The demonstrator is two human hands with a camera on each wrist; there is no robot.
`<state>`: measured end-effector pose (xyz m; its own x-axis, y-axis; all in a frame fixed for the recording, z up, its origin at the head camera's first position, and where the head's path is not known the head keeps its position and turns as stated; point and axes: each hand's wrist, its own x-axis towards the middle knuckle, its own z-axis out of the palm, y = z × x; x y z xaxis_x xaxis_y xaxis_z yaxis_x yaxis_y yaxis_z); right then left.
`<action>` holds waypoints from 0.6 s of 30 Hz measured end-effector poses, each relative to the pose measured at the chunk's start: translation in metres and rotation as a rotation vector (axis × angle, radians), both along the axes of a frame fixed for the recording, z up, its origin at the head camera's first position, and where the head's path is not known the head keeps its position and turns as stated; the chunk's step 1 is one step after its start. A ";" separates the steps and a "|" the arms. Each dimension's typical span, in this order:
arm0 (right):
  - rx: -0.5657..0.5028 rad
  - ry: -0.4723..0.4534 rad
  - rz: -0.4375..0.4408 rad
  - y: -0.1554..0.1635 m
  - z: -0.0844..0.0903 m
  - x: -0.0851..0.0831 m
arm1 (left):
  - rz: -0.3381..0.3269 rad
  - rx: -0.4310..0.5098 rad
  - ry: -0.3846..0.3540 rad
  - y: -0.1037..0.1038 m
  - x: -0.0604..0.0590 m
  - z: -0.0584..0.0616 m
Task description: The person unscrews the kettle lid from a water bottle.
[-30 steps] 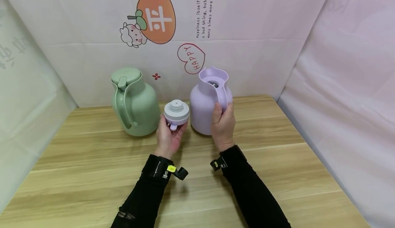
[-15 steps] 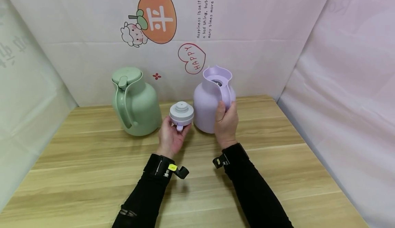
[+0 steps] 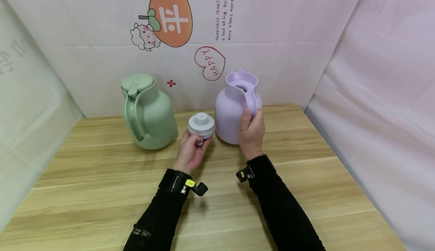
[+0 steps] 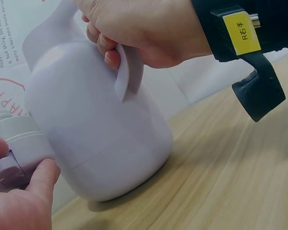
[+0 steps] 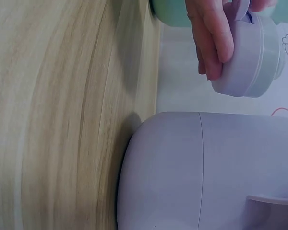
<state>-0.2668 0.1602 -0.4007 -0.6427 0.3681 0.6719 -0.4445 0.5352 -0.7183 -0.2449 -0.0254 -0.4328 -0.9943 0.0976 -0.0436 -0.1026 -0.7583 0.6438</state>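
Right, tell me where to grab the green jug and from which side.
Take the green jug by its looped handle, coming from the front-left. The handle faces the camera on that side and stands clear of the body, so fingers can curl through it. The body looks too wide and smooth for a one-handed grip, and the lid might come off.

Jugs: two, one a green jug point(image 3: 148, 111), one a lilac jug point(image 3: 234, 109)
Loose lids: one, a grey-and-lilac lid point(image 3: 201, 124)
Lids fitted on a jug: one, on the green jug
Hands: two, a left hand point(image 3: 192, 151) and a right hand point(image 3: 252, 134)
Wrist cameras: two
Tables: one wooden table point(image 3: 85, 190)
Wall stickers: three, besides a block of printed text
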 end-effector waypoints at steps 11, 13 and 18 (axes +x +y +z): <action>0.000 0.009 -0.036 0.007 0.001 -0.007 | 0.039 -0.024 -0.075 0.005 -0.013 -0.011; 0.003 0.013 -0.047 0.008 0.000 -0.008 | 0.049 -0.033 -0.089 0.006 -0.014 -0.012; 0.011 0.026 -0.063 0.010 0.000 -0.010 | 0.065 -0.075 -0.125 0.008 -0.019 -0.015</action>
